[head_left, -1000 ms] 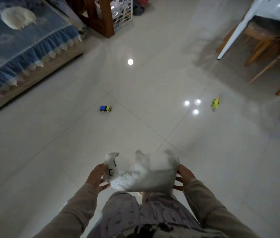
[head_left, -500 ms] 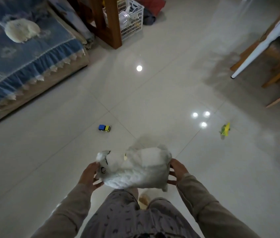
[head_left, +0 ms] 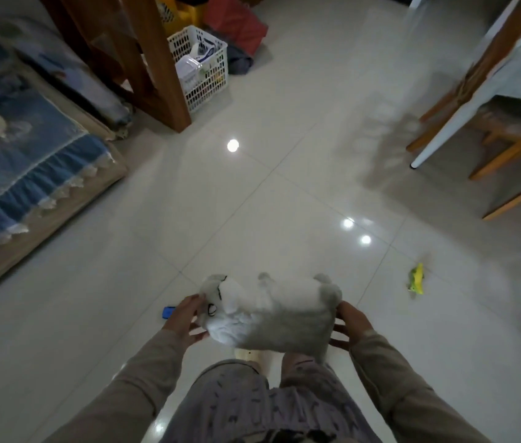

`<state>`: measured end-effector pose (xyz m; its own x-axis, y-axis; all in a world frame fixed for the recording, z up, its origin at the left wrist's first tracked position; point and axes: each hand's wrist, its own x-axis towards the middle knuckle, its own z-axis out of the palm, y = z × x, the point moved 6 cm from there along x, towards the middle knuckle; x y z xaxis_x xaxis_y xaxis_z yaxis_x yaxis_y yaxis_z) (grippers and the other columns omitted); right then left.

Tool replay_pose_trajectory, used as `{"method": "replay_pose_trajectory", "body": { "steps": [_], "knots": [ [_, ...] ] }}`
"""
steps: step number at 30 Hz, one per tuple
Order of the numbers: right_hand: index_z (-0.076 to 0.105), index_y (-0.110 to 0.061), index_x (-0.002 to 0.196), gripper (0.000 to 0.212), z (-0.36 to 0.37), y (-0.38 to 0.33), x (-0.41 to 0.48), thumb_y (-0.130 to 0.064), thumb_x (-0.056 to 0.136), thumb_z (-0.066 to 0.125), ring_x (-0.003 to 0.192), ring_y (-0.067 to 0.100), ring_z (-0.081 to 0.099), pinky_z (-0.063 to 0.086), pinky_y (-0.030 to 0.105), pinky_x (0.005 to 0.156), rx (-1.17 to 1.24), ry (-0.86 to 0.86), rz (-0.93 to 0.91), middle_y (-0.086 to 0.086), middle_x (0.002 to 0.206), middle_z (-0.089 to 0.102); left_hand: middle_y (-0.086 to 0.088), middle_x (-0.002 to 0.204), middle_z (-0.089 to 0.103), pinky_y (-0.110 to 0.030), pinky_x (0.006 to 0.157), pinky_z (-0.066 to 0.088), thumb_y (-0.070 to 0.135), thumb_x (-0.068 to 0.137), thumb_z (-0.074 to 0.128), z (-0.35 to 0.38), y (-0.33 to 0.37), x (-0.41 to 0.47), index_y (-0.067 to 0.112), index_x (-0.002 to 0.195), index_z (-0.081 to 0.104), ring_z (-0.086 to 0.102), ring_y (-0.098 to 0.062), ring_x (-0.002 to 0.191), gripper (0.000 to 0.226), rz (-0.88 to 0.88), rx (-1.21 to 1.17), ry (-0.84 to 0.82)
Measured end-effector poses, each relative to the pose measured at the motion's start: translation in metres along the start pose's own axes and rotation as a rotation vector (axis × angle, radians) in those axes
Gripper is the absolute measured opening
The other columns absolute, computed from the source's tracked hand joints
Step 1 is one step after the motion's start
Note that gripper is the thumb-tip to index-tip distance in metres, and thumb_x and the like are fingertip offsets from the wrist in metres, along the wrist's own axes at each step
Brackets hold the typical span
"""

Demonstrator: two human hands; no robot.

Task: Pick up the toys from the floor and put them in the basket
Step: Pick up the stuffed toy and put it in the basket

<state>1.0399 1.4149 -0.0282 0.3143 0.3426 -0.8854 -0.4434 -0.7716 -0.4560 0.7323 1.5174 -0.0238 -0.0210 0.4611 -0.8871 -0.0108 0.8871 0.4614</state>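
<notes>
I hold a white plush toy point(head_left: 268, 311) in front of my legs, between both hands. My left hand point(head_left: 184, 318) presses its head end and my right hand point(head_left: 350, 321) its rear end. A small blue toy car point(head_left: 167, 312) lies on the floor just left of my left hand, partly hidden behind it. A yellow-green toy point(head_left: 416, 279) lies on the tiles to the right. The white plastic basket point(head_left: 211, 78) stands far ahead beside a wooden post, with several items inside.
A bed with a blue frilled cover point(head_left: 29, 174) runs along the left. A wooden post point(head_left: 157, 65) stands beside the basket. A white table leg point(head_left: 444, 135) and wooden chairs point(head_left: 508, 161) fill the right. Red and yellow bags point(head_left: 237, 24) sit behind the basket. Glossy tiled floor lies between.
The view has advanced towards the basket, which now appears larger and lower in frame. The blue car and yellow-green toy have slid down the frame. Both hands keep hold of the plush.
</notes>
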Motion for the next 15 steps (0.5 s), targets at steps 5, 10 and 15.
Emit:
{"method": "replay_pose_trajectory", "body": {
  "steps": [5,10,15],
  "knots": [
    [0.054,-0.014,0.074,0.019,-0.009,-0.095,0.032,-0.022,0.090,0.046,0.074,0.023,0.058,0.050,0.031,0.061,0.046,0.043,-0.062,0.005,0.082,0.057,-0.006,0.098,0.057,-0.032,0.070,0.049,0.031,0.092,0.050,0.061,0.084,0.037,0.020,0.097,0.057,0.055,-0.025,0.083,0.014,0.004,0.024,-0.077],
    [0.055,-0.012,0.079,0.017,-0.016,-0.172,0.084,-0.021,0.089,0.046,0.078,0.025,0.058,0.052,0.035,0.066,0.036,0.046,-0.048,0.006,0.087,0.058,-0.001,0.089,0.056,-0.030,0.062,0.047,0.032,0.092,0.051,0.120,0.146,0.076,0.024,0.086,0.058,0.054,-0.022,0.077,0.013,0.007,0.041,-0.075],
    [0.054,-0.013,0.074,0.019,-0.005,-0.261,0.135,-0.020,0.089,0.046,0.078,0.024,0.058,0.051,0.033,0.064,-0.062,-0.003,-0.026,0.005,0.088,0.058,-0.004,0.090,0.054,-0.029,0.067,0.047,0.029,0.093,0.049,0.164,0.198,0.112,0.019,0.103,0.053,0.053,-0.026,0.085,0.015,-0.017,-0.010,0.012]
  ]
}}
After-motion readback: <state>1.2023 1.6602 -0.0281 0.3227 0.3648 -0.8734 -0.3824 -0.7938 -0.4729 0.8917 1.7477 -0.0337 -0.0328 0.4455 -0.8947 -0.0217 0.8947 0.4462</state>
